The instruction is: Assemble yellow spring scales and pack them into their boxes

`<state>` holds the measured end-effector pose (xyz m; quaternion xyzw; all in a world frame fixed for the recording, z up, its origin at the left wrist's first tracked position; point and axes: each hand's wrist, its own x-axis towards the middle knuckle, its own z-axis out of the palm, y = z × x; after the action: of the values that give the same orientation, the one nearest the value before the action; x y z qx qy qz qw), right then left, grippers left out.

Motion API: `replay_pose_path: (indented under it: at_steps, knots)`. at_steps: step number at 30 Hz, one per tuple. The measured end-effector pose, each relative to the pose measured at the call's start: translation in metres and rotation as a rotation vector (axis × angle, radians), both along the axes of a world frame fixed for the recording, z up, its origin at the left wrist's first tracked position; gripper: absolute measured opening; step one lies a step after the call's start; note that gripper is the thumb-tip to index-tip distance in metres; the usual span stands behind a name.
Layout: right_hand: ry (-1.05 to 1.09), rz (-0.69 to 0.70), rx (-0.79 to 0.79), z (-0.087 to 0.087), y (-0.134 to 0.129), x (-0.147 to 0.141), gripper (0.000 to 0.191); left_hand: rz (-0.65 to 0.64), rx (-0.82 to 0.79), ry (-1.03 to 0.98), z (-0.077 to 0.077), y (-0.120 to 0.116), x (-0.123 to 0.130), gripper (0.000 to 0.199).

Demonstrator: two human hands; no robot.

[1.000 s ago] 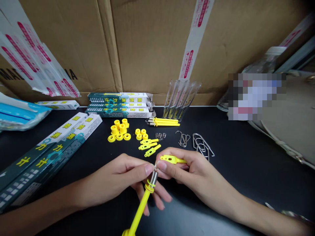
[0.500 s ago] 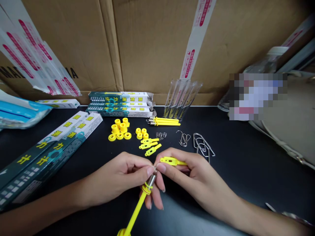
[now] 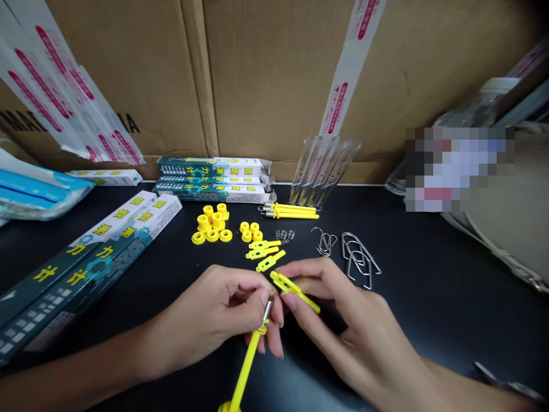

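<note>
My left hand (image 3: 223, 303) is closed, pinching the metal spring end (image 3: 268, 310) of a long yellow plastic rod (image 3: 247, 363) that slants down toward the front edge. Its thumb and index finger press near the tip. My right hand (image 3: 347, 326) holds a yellow slotted plastic piece (image 3: 306, 301) with a small ring end, between thumb and fingers. That ring end is close to the spring tip, apart from it. Just beyond the hands lie several similar slotted pieces (image 3: 271, 260), small coil springs (image 3: 285, 235) and yellow caps and rings (image 3: 212, 235).
Several metal hooks (image 3: 359, 254) lie to the right, with finished-looking yellow rods (image 3: 295, 215) and clear tubes (image 3: 319, 171) behind. Printed boxes (image 3: 214, 189) stand at the back, and long boxes (image 3: 98, 257) on the left. Scissors-like metal (image 3: 489, 375) is at lower right; a cardboard box (image 3: 274, 68) forms the backdrop.
My right hand has drawn slightly away from the spring tip. The slotted piece in it has turned from nearly level to slanting down to the right. My left hand keeps its pinch.
</note>
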<state>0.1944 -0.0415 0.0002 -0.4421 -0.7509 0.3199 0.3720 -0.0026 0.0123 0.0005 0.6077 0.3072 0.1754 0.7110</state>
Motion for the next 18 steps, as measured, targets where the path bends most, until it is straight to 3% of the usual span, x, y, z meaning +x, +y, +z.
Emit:
replay_pose_path:
  at_steps: [4,14,18]
  knots:
    - [0.051,0.071,-0.021,0.0031,-0.0019,-0.0004,0.022,0.003,0.016,-0.003,-0.0003,0.0008,-0.0007,0.027]
    - [0.081,0.104,-0.065,0.0036,-0.0005,-0.0009,0.02,0.007,0.026,0.017,0.0004,-0.0001,0.0012,0.026]
    - [0.115,0.107,-0.138,0.002,-0.0001,0.0016,0.017,0.02,0.098,0.07,0.0008,-0.0014,0.001,0.025]
